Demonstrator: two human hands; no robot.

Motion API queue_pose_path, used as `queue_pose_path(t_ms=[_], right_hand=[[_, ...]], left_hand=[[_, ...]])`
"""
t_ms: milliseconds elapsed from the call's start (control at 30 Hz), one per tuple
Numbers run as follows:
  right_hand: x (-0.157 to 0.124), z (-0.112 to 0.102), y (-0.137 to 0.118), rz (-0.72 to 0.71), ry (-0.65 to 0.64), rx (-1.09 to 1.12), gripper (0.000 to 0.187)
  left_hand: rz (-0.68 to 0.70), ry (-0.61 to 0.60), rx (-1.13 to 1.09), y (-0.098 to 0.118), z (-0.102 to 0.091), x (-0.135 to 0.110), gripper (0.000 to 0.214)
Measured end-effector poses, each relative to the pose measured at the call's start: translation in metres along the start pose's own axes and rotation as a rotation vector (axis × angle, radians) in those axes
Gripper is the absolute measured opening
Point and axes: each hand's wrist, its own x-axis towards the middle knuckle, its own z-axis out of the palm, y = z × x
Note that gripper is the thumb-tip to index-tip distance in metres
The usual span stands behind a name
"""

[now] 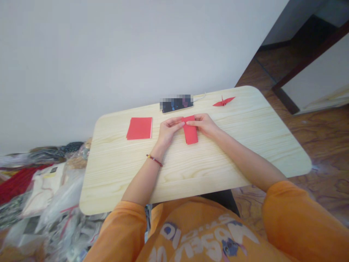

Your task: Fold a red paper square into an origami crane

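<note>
Left hand (169,131), right hand (203,124) pinch red paper (190,134) on table (231,153), narrow grip. Paper light, soft; hold top edge.

head camera | forward and down (sole view) | near left hand (169,131), right hand (203,124)

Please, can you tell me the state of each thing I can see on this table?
folded red paper: narrow strip, lying flat on the table
left hand: fingers touching the strip's left side
right hand: fingers resting on the strip's top
stack of red paper: squares piled flat
paper crane: folded, lying on the table
phone: lying at the far edge, screen lit, partly blurred
</note>
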Motion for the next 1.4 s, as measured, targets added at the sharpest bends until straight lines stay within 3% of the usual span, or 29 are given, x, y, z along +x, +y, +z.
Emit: queue_pose_path(t_ms=[567,833,1033,1200,1400], right_hand=[[0.000,0.000,0.000,0.007,-0.001,-0.003,0.033],[0.002,0.001,0.004,-0.026,0.084,-0.027,0.037],[-0.001,0.003,-0.001,0.010,0.014,-0.046,0.043],[-0.006,0.005,-0.010,0.104,-0.039,-0.111,0.035],[-0.006,0.005,-0.011,0.137,-0.036,-0.120,0.032]], left_hand=[[0.013,-0.018,0.040,-0.002,-0.002,0.000,0.043],[0.039,-0.022,0.082,-0.003,0.002,-0.001,0.048],[0.101,0.098,0.043,-0.003,0.004,-0.002,0.047],[0.155,0.222,-0.012,0.002,0.007,-0.002,0.046],[0.303,0.223,0.039,0.001,0.009,-0.004,0.043]])
